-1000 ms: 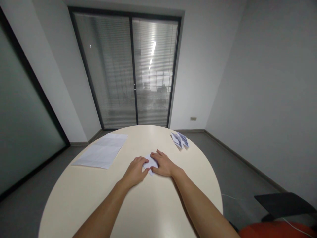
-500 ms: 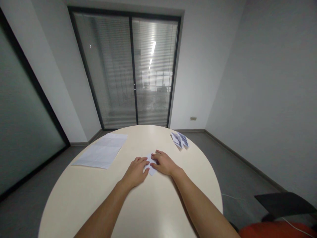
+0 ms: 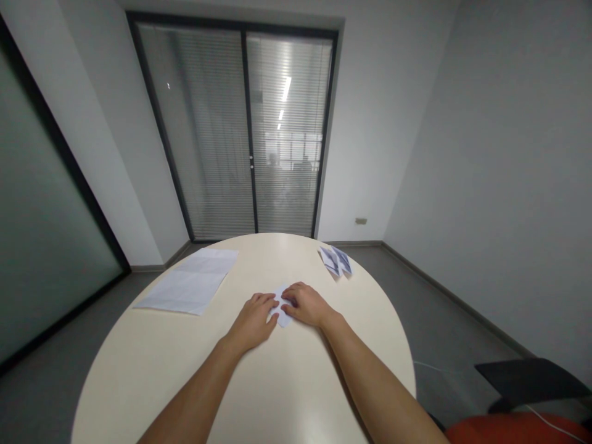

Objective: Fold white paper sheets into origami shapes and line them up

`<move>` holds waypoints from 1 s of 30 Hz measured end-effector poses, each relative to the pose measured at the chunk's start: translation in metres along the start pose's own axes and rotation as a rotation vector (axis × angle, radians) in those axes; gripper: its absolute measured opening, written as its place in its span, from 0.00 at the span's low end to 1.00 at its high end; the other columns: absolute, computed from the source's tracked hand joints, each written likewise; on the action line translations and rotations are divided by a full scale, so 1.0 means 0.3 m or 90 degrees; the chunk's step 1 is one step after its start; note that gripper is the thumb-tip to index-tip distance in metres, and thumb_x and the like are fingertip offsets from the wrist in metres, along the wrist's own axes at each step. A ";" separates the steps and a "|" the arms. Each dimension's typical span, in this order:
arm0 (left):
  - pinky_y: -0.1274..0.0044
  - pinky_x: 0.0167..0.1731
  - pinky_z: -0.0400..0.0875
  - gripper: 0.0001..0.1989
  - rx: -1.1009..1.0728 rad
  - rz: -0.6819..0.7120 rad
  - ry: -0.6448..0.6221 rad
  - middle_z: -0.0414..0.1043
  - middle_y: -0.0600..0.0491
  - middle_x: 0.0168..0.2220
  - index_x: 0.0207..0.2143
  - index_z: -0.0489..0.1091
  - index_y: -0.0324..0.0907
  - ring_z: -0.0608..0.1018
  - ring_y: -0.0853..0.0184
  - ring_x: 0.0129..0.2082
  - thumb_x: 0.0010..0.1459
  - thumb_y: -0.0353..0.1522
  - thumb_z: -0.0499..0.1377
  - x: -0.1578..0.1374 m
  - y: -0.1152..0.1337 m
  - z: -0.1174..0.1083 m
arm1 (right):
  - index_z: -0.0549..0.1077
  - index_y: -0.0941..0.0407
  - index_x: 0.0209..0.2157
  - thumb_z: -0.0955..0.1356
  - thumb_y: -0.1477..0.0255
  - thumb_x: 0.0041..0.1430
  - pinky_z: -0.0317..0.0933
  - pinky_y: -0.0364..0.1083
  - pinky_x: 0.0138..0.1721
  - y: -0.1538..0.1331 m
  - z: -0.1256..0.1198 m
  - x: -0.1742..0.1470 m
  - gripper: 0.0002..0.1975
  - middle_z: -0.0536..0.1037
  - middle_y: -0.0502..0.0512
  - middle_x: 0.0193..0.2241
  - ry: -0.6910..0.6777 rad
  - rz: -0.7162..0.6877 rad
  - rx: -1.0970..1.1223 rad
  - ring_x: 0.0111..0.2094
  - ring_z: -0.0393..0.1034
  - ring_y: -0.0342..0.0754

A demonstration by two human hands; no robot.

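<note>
Resting between both hands' fingertips, a small folded white paper (image 3: 283, 320) on the round table (image 3: 268, 394). Left hand (image 3: 253, 320): thumb and forefinger parted, tips at the paper's left side, nothing gripped. Right hand (image 3: 309, 306): fingers curled, thumb slightly apart, over its right side; cannot tell whether it pinches. Creased white sheet (image 3: 189, 283) left of the fingers; printed folded paper (image 3: 331, 261) beyond them, rightward.

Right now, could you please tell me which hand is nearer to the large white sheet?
Left: the left hand is to the right of the large white sheet, apart from it; the right hand is farther right, beside the small white paper.
</note>
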State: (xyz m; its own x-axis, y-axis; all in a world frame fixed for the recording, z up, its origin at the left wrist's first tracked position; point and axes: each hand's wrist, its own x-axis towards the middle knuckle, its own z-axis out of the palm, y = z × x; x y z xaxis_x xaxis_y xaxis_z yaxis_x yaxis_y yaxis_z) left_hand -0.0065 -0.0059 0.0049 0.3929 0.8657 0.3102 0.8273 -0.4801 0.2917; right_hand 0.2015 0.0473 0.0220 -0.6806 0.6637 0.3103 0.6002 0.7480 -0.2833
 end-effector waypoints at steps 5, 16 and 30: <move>0.63 0.59 0.66 0.18 0.001 0.007 0.006 0.72 0.45 0.58 0.53 0.74 0.41 0.70 0.56 0.58 0.65 0.34 0.54 -0.001 0.004 -0.003 | 0.77 0.58 0.49 0.66 0.67 0.62 0.56 0.52 0.61 -0.006 0.019 0.000 0.16 0.80 0.60 0.49 0.019 -0.020 -0.026 0.54 0.69 0.55; 0.63 0.59 0.66 0.18 0.009 0.007 0.005 0.72 0.45 0.58 0.53 0.74 0.40 0.70 0.56 0.58 0.64 0.33 0.54 0.001 0.008 -0.007 | 0.59 0.62 0.68 0.64 0.61 0.61 0.45 0.63 0.68 0.015 0.057 0.018 0.37 0.57 0.64 0.69 -0.082 0.116 -0.024 0.70 0.47 0.66; 0.62 0.59 0.65 0.19 0.019 0.004 -0.019 0.71 0.46 0.59 0.54 0.74 0.41 0.69 0.55 0.58 0.66 0.35 0.52 0.004 0.018 -0.015 | 0.76 0.60 0.49 0.65 0.70 0.61 0.51 0.53 0.65 -0.020 0.019 0.012 0.17 0.78 0.63 0.53 -0.022 0.002 -0.064 0.59 0.67 0.55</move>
State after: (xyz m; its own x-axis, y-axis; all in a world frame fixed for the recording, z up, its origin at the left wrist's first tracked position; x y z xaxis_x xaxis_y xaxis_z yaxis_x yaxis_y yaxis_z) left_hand -0.0035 -0.0080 0.0110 0.4098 0.8663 0.2855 0.8360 -0.4819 0.2624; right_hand 0.1930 0.0452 0.0196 -0.6914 0.6671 0.2776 0.6404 0.7436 -0.1919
